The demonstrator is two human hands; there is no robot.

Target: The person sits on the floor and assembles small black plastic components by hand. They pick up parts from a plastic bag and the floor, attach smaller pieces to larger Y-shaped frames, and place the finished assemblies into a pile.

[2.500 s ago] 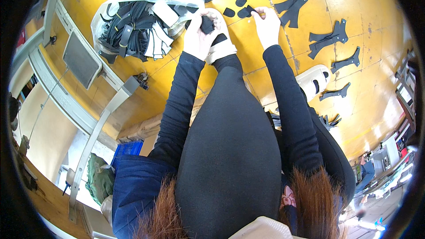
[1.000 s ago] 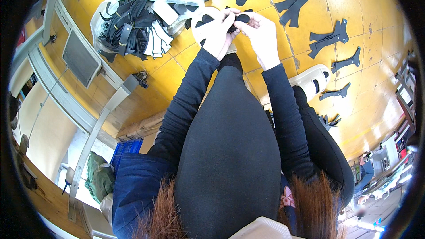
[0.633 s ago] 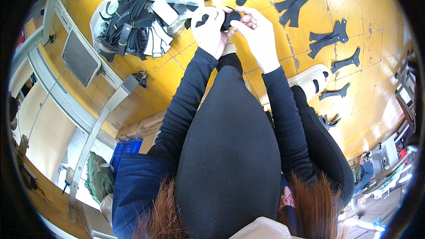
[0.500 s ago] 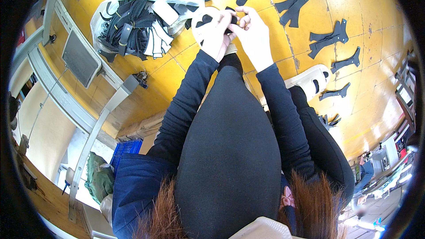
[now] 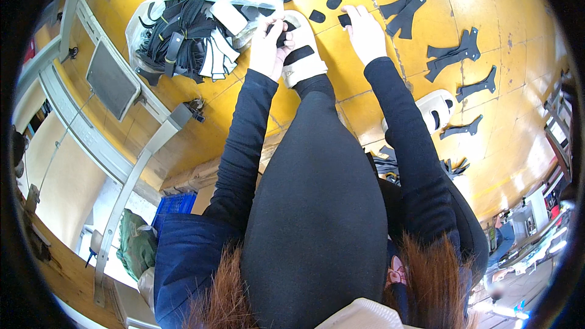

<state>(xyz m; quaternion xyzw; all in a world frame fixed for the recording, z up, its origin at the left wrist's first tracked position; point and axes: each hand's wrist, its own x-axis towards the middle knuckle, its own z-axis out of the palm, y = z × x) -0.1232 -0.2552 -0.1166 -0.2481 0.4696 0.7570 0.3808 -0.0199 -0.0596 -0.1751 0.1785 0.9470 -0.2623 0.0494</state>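
My left hand (image 5: 268,45) is closed around small black pieces (image 5: 281,38), seen partly between its fingers; how many cannot be told. It is above the inner edge of a cream shoe (image 5: 301,42) with black patches, worn on my foot. My right hand (image 5: 366,35) pinches another small black piece (image 5: 345,20) at its fingertips, low over the yellow tiles. Whether that piece touches the floor is unclear. To its left lie two loose black pieces with one rounded end, a nearer one (image 5: 317,16) and a farther one (image 5: 333,2).
A clear plastic bag (image 5: 146,24) full of black strips and white-edged pieces sits at the left. Black forked cutouts (image 5: 454,52) lie in a row on the right, beside my other shoe (image 5: 440,106). A grey metal frame (image 5: 137,161) stands at the far left.
My hands have drawn apart: the left moved left and the right moved right with a black piece. The second loose piece on the floor now shows fully.
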